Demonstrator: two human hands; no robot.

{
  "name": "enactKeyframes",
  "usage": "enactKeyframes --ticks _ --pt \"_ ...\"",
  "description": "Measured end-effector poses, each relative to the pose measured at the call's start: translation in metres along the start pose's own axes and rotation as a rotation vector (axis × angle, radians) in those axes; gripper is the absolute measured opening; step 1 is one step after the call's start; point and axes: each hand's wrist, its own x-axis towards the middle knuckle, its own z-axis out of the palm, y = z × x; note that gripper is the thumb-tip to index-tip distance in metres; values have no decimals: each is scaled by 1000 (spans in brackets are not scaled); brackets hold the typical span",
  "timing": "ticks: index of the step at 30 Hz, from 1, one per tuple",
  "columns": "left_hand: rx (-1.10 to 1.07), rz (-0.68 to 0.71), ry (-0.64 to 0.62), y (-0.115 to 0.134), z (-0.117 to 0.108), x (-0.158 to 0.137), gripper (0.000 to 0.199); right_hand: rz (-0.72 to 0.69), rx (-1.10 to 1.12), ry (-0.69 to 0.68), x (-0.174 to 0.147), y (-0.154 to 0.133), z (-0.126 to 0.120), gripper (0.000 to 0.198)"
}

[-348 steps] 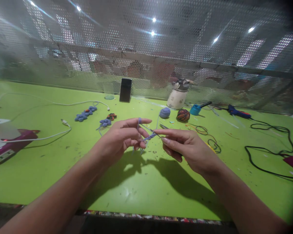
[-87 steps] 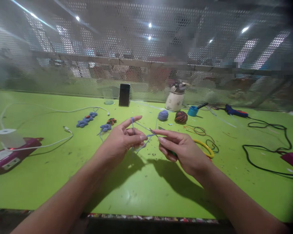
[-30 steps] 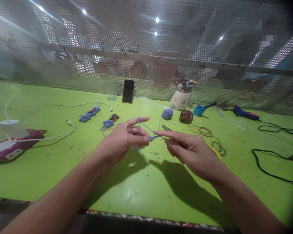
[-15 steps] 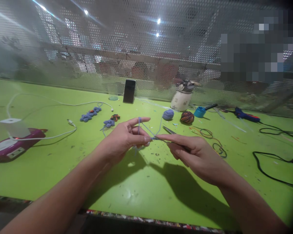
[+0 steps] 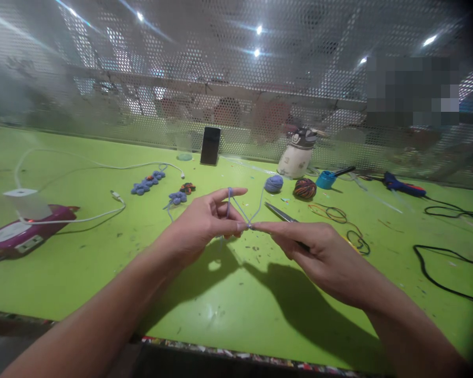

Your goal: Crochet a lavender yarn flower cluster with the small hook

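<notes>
My left hand (image 5: 214, 218) pinches a small bit of blue-purple yarn work (image 5: 247, 227) between thumb and fingers. The working yarn (image 5: 240, 208) loops round its raised index finger and slants down to the pinch. My right hand (image 5: 315, 244) is closed on a thin crochet hook (image 5: 252, 227), mostly hidden under the extended index finger, its end touching the yarn at the left fingertips. From there a strand climbs to the blue yarn ball (image 5: 273, 184). Scissors (image 5: 279, 211) lie behind my right hand, partly covered by it.
Blue crocheted flowers (image 5: 147, 182) and a dark orange one (image 5: 188, 188) lie left, near a purple power strip (image 5: 55, 220). Behind stand a phone (image 5: 210, 146) and a bottle (image 5: 295, 157). A multicoloured yarn ball (image 5: 305, 188), blue container (image 5: 325, 179) and glue gun (image 5: 403, 185) sit right.
My right hand has moved slightly closer to the left fingertips, and less of the hook shows. The strands now meet in a sharper V at the pinch. The view has shifted slightly.
</notes>
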Motion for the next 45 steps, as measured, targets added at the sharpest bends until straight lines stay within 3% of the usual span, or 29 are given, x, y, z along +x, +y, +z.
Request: enactKeyframes --ticks 15,22,27,30,33,36,39,42,45 --pt "159 50 36 1 5 0 77 -33 -79 16 1 1 4 46" --pt "304 131 73 0 7 -1 73 31 -29 49 1 1 11 45" --pt "490 270 171 -6 10 -4 65 116 128 130 4 1 18 43" --pt "698 437 241 -13 16 -8 57 304 354 168 8 1 25 34" --pt "774 563 245 -20 22 -12 47 493 724 191 12 2 34 31" --pt "647 521 234 -20 25 -11 48 523 1012 236 14 2 42 34" --pt "368 325 214 -14 22 -7 68 499 1139 288 14 0 48 31" --pt "59 149 158 -9 18 -2 86 465 1144 320 13 -1 48 28" --pt "-140 61 108 -7 13 1 90 397 1026 333 12 1 46 26"
